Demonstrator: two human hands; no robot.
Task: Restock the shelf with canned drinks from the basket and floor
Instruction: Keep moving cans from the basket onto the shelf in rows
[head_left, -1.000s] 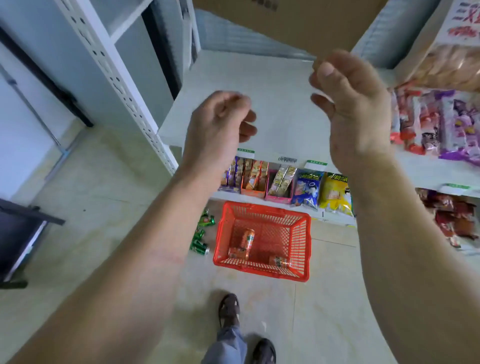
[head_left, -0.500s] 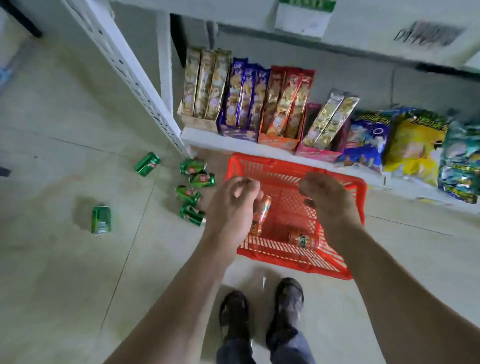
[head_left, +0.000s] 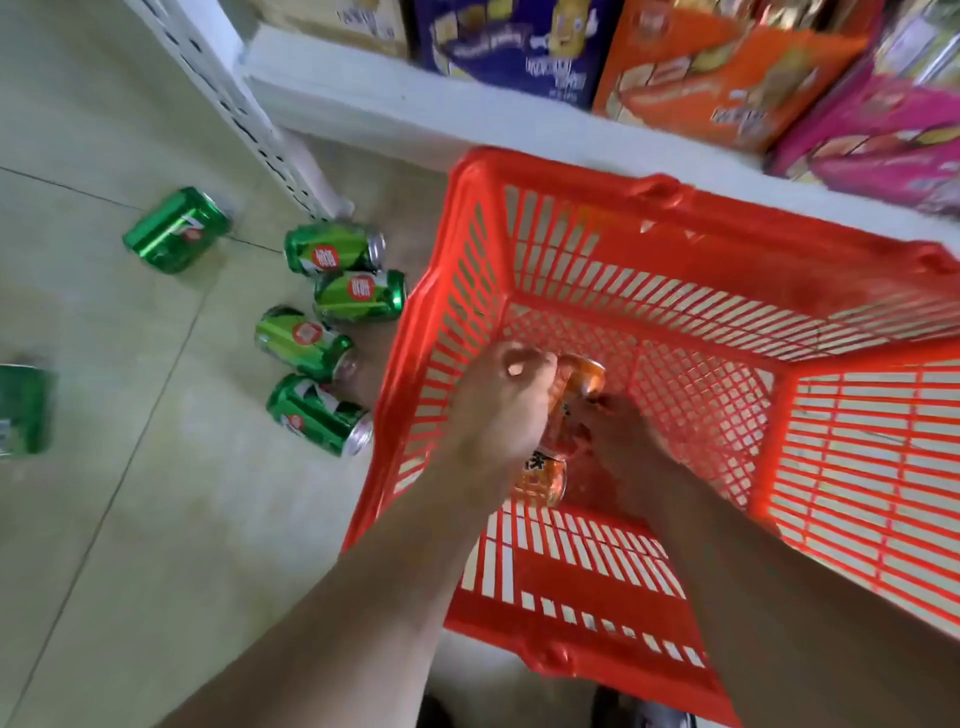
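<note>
A red plastic basket stands on the floor against the bottom shelf. Both my hands are down inside it, close together. My left hand grips an orange can whose silver top points to the far side. My right hand curls over orange cans from the right, and its fingertips are blurred. Another orange can end shows under my left wrist. Several green cans lie on the floor left of the basket: one apart, a cluster, and one at the left edge.
The white bottom shelf carries purple, orange and pink snack boxes. A perforated white shelf upright comes down to the floor by the green cans. My shoes show at the bottom edge.
My view dropped from the upper shelf to the basket on the floor. Both hands went from raised and empty down into the basket and closed around the orange cans.
</note>
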